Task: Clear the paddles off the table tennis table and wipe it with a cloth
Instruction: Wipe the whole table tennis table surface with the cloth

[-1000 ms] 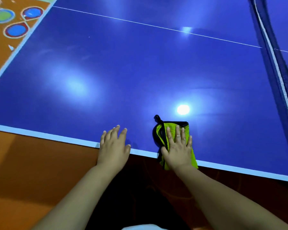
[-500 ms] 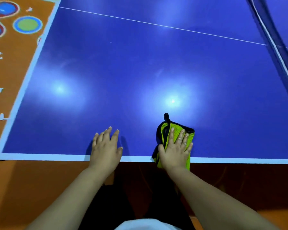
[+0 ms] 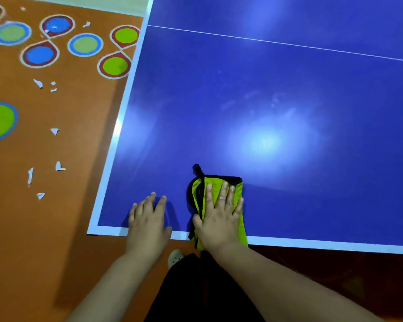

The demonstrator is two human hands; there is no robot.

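Near edge of the blue tabletop (image 3: 289, 182): the right hand (image 3: 219, 219) lies flat, fingers straight and spread, pressing on a folded green cloth (image 3: 239, 228) with black trim, which slightly overhangs the white border. The left hand (image 3: 147, 224) rests open on the bare surface just left of the cloth, not touching it. Farther off, a white line (image 3: 277, 43) crosses the tabletop, and painted circles (image 3: 85, 44) mark the orange floor (image 3: 56, 205).
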